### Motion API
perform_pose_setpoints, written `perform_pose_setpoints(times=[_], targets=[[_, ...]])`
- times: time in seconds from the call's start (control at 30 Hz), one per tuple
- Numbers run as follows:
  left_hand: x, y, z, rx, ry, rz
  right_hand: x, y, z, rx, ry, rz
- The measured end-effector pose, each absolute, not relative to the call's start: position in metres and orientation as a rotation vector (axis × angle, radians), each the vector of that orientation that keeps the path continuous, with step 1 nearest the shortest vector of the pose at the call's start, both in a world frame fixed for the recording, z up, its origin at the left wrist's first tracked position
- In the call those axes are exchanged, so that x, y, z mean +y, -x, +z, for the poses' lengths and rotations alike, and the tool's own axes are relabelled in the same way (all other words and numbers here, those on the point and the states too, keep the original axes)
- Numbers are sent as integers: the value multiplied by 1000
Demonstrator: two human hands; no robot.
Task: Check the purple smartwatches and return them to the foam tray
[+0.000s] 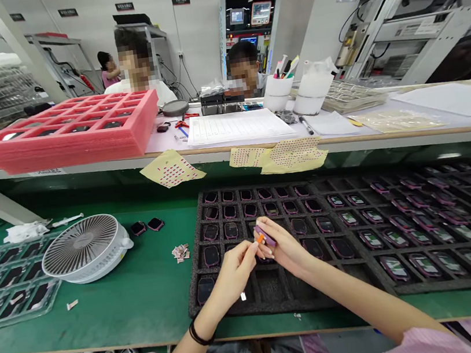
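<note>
Your left hand point(235, 267) and right hand point(286, 244) meet above the near-middle part of a dark foam tray point(269, 286). The fingers of your right hand are closed around a small purple-edged watch case point(269, 238), holding it tilted and raised over the tray. The thumb and index finger of your left hand are pinched on a small orange piece point(260, 237) right against the case; whether the two are attached, you cannot tell from this view. A black band point(201, 334) circles your left wrist.

Purple-rimmed watches point(212, 255) lie in the tray's compartments, and more, some with pale green on their screens, fill compartments farther right. The foam stands on a green surface point(136, 313). To the left of it are a little pile of printed slips point(180, 253), two dark watches point(155, 223) side by side, a round grey-white fan point(85, 249) and, at the far left, a clear plastic tray point(39, 311) holding dark rectangular parts.

On the raised shelf point(170, 146) beyond, a red foam tray point(74, 149) sits at the left and printed sheets point(237, 126) lie in the middle. Yellow sticker sheets point(294, 155) hang from its near edge. Two people sit on the far side.
</note>
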State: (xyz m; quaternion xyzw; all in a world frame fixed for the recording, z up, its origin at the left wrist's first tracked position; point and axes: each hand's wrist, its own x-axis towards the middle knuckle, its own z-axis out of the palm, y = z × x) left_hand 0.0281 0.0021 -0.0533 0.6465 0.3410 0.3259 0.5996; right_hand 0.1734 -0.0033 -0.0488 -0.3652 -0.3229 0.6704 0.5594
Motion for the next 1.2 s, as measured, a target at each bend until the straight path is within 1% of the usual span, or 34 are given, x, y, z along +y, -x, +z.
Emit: perform_pose_setpoints(times=[0.43, 0.6, 0.83, 1.2], targets=[[4, -23, -45, 761, -1464, 719, -3, -166, -48, -732, 853, 1537], [2, -25, -44, 741, -1403, 746, -3, -158, -47, -608, 752, 1657], [-4, -28, -52, 741, -1318, 814, -3, -150, -44, -452, 769, 1661], [-1, -26, -52, 796, -1236, 902, -18, -145, -50, -797, 987, 1498]])
